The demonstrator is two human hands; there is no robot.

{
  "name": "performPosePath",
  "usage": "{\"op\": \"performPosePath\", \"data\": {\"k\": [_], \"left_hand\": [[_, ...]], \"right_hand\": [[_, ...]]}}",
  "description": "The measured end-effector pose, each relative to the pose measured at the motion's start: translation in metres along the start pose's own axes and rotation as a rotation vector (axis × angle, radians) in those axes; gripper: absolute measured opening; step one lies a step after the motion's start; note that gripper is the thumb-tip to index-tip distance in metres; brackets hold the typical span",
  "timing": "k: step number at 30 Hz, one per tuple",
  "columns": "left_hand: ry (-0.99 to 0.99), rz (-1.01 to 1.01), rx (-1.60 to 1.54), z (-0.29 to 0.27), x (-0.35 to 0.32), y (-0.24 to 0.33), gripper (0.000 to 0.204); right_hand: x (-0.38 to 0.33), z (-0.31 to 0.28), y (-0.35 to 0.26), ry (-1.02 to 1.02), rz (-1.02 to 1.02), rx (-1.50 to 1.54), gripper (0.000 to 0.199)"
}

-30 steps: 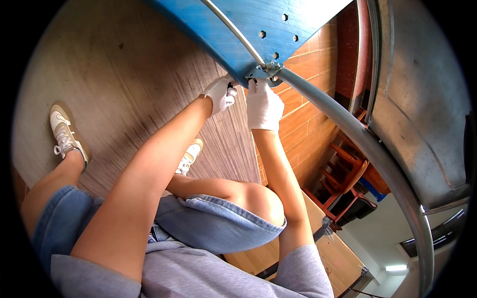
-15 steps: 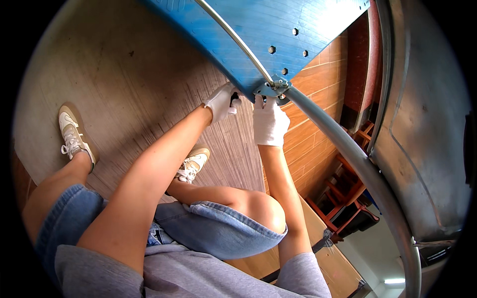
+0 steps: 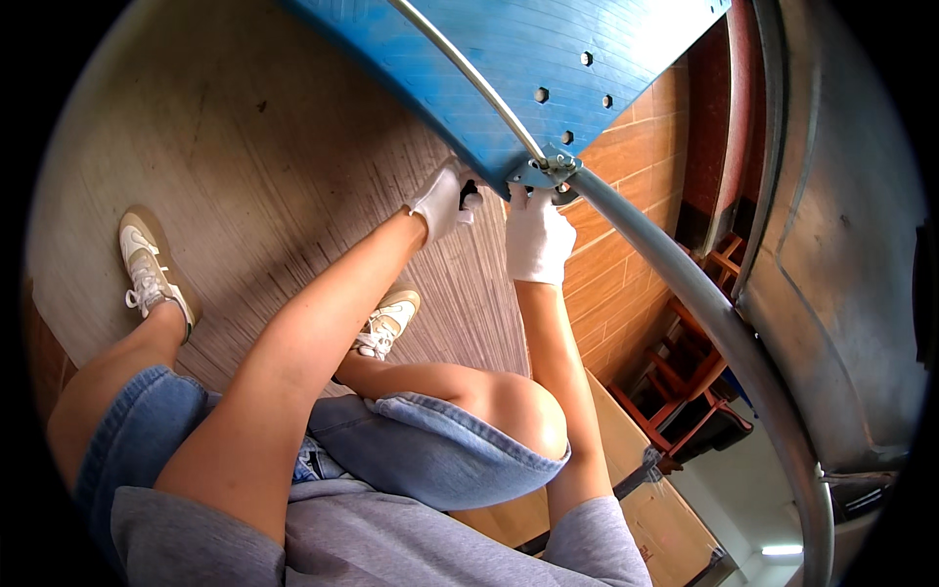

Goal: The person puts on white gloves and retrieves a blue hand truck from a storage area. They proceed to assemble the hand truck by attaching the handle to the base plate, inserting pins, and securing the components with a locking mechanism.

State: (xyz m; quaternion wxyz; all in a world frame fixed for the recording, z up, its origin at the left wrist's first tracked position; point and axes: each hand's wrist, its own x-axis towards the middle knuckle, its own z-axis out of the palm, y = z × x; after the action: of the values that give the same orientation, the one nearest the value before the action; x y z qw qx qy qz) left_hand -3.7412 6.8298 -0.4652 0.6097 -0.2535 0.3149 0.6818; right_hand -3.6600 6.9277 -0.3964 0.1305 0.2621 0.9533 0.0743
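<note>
A blue panel (image 3: 489, 59) with several hex bolts comes down to a corner just above my hands. At that corner a small metal bracket (image 3: 543, 172) joins a thin silver rod (image 3: 469, 70) and a thick grey curved tube (image 3: 675, 266). My right hand (image 3: 540, 240), in a white glove, grips the underside of the bracket, its fingertips partly hidden. Beside it, left of the corner, my gloved left hand (image 3: 445, 203) is closed around something dark (image 3: 469, 192) that I cannot make out. A small gap separates the two hands.
Grey wood-look flooring (image 3: 215, 127) and orange-brown tiles (image 3: 616, 284) lie below. A large grey metal panel (image 3: 841, 235) stands along the right. Reddish wooden chairs (image 3: 675, 377) and a cardboard box (image 3: 665, 519) are lower right. My shoes (image 3: 147, 259) rest on the floor.
The whole view has shifted slightly. Both hands stay at the panel's corner, with my left hand turned a little; the bracket and tube look the same.
</note>
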Motion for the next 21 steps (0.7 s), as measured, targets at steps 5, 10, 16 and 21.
{"op": "performPosePath", "data": {"k": [5,10,16,21], "left_hand": [[0.005,-0.018,0.034,0.005,-0.001,0.007,0.035],[0.02,0.01,0.031,0.008,-0.005,0.006,0.033],[0.024,-0.004,0.003,0.005,0.0,0.003,0.03],[0.02,-0.038,-0.019,0.003,-0.001,0.006,0.03]], "right_hand": [[0.003,-0.014,-0.009,0.006,0.08,0.08,0.025],[-0.002,-0.002,-0.001,0.066,0.021,0.107,0.026],[0.003,-0.003,-0.004,0.138,-0.031,0.012,0.02],[-0.003,-0.004,-0.007,0.079,0.034,0.11,0.03]]}}
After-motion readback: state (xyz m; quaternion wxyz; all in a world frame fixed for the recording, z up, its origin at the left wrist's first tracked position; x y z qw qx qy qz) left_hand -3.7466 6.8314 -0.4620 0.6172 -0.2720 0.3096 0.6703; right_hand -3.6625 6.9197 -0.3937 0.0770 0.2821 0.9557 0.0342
